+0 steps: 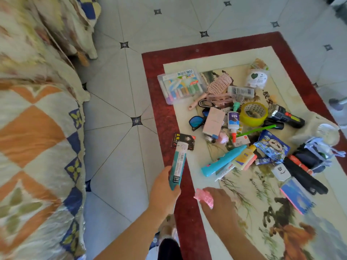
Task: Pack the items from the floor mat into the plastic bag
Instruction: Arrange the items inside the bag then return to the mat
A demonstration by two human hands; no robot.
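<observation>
My left hand [165, 186] is gripping a long teal packet [178, 166] of smooth, glossy plastic with a white paper label [181, 146], while my right hand [217, 205] is pinching a small pink ribbed piece [204, 197], matt-looking, its material blurred. The red-bordered printed floor mat [167, 109] is showing a matt woven cloth face over pale floor tiles [116, 102] that are shining smooth and glazed. On it the yellow roll of tape [251, 121] and the blue crinkled snack packet [272, 147] are gleaming glossy.

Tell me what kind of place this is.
Probably a room in a home: a quilted cover at left, a tiled floor, and a red-bordered mat piled with household items.
</observation>
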